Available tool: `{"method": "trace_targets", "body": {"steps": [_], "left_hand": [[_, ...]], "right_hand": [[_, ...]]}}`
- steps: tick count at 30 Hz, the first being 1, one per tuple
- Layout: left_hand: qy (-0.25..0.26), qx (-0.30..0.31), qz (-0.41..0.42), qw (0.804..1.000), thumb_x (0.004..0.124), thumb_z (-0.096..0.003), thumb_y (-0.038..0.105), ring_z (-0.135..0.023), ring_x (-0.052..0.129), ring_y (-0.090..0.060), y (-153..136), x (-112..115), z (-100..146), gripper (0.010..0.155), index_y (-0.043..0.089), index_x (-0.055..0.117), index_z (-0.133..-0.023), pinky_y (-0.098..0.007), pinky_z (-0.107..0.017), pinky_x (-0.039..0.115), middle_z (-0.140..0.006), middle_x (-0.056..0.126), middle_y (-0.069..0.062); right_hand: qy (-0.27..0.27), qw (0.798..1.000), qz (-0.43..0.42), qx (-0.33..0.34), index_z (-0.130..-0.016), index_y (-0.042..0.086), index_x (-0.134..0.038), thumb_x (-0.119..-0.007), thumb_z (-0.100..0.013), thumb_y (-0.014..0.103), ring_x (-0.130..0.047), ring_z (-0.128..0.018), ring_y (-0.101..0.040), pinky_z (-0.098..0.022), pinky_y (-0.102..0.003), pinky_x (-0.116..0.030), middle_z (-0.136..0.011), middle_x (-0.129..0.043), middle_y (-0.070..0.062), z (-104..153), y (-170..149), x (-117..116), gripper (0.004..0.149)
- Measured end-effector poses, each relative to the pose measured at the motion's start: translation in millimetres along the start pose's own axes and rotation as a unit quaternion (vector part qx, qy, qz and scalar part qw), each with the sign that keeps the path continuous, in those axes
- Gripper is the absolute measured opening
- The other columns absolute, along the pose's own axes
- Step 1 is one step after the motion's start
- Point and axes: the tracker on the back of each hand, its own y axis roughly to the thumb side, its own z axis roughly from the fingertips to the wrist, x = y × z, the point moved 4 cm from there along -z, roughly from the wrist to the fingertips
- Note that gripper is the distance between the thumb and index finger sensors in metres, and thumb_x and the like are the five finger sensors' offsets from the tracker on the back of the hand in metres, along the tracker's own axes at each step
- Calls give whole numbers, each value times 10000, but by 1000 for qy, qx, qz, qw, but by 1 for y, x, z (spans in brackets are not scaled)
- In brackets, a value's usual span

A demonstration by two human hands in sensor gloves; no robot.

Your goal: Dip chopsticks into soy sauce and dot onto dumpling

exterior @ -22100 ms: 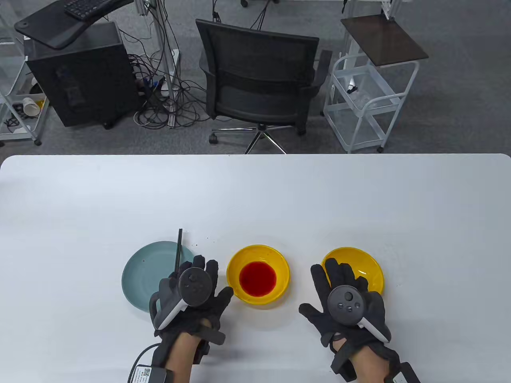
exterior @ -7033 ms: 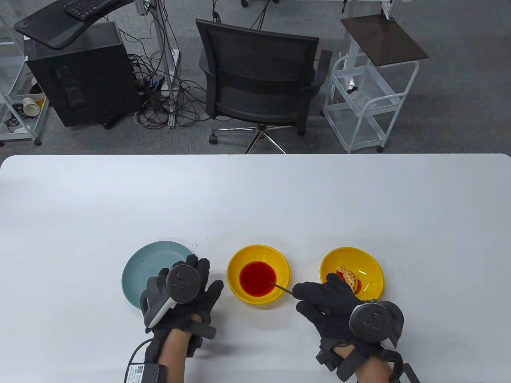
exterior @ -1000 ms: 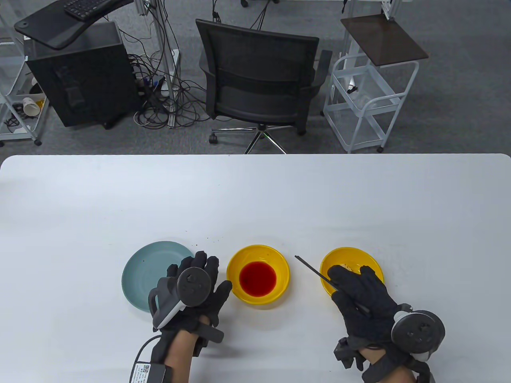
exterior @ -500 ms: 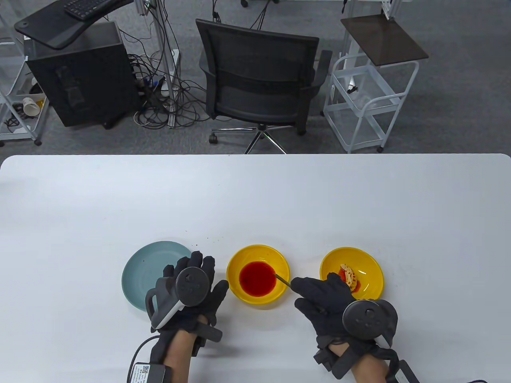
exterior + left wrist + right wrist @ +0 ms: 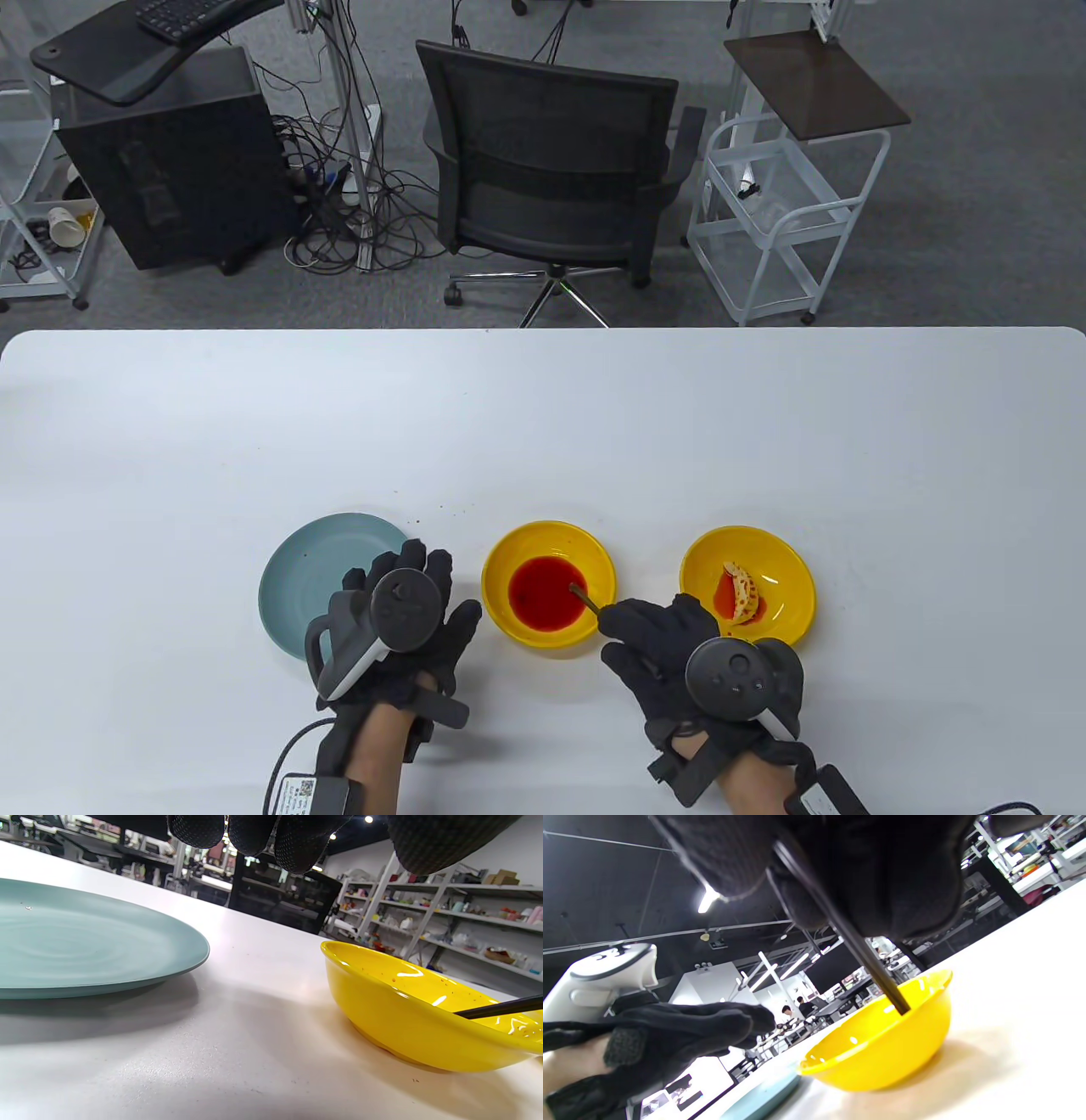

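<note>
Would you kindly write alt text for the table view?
The right hand dips a dark chopstick into red sauce in the middle yellow bowl. A sauce-dotted dumpling sits in the right yellow bowl.

Both yellow bowls (image 5: 548,536) (image 5: 785,548) look glossy, with bright highlights — the blue-green plate (image 5: 297,560) is smooth, duller. The white surface (image 5: 543,424) is matt, finely grained. Knitted black cloth with rubbery dots covers the hands (image 5: 399,611) — the chopstick (image 5: 865,959) is dark, smooth.

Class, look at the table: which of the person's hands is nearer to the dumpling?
Right. The right hand sits just below-left of the dumpling; the left hand lies beyond the sauce bowl, beside the blue plate.
</note>
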Motion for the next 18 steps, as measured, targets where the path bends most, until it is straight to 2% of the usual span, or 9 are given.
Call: {"method": "trace_targets", "body": {"steps": [13, 18], "left_hand": [[-5, 2, 2, 1000, 702, -474, 635, -1074, 517, -470, 2, 1, 0, 778, 200, 572, -1106, -728, -724, 345, -1189, 448, -81], [-8, 1, 3, 1000, 702, -475, 635, -1075, 518, -468, 1, 1, 0, 779, 198, 572, -1106, -728, -723, 344, -1189, 447, -80]], "right_hand": [[-10, 999, -43, -19, -837, 137, -835, -762, -421, 455, -984, -583, -387, -642, -747, -562, -825, -920, -200, 1, -9, 6, 529], [-27, 994, -104, -30, -826, 129, -848, -770, -416, 453, -993, -571, -388, -640, -749, -561, -808, -941, -194, 2, -16, 19, 528]]}}
